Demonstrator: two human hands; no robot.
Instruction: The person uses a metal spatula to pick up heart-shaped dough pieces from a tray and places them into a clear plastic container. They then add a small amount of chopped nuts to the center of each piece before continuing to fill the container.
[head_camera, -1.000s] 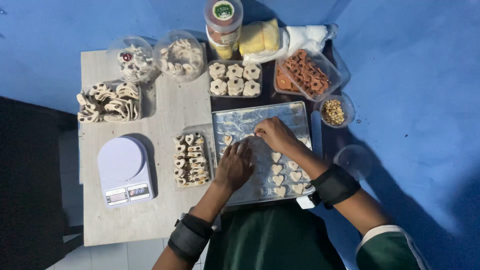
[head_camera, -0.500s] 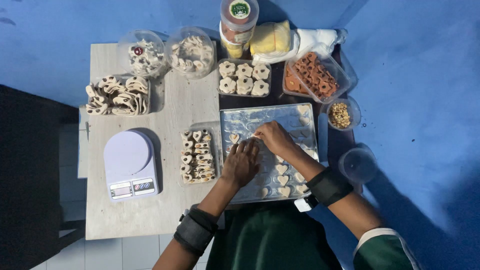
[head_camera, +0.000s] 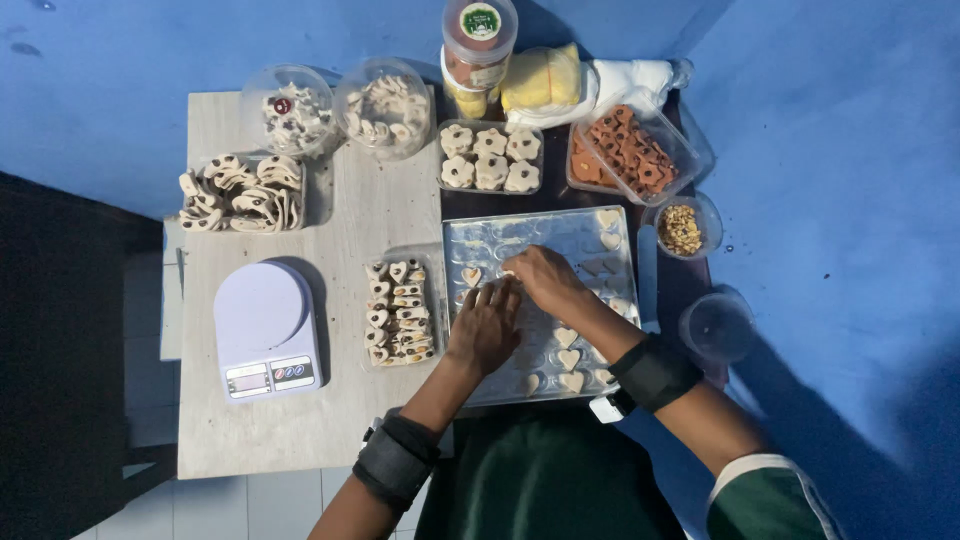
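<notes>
Working surface: a rectangular, shiny metal baking tray (head_camera: 480, 235) is lying with its long axis running from 12 to 6 o'clock, directly ahead of the person.

Piece in hand: a small pale dough piece (head_camera: 508, 274) is sitting on the tray near its upper-left part, right at the fingertips of both hands; its shape is too hidden to tell.

Key relation: the piece is lying at about 12 o'clock from the left hand (head_camera: 486, 325) and at about 10 o'clock from the right hand (head_camera: 545, 282); the right is looking the nearer.

Left hand pose: palm down, fingers (head_camera: 497, 296) extended and close together, pointing to 12 o'clock, pressing flat on the tray; holding nothing visible.

Right hand pose: arched over the tray, fingers curled narrowly toward the piece; whether it is pinching it cannot be told.

Neighbours: a pale heart-shaped dough cutout (head_camera: 471, 275) is lying just beside, at 9 o'clock; a clear plastic tray of small filled cookies (head_camera: 399, 312) is standing beside the baking tray at 9 o'clock.
</notes>
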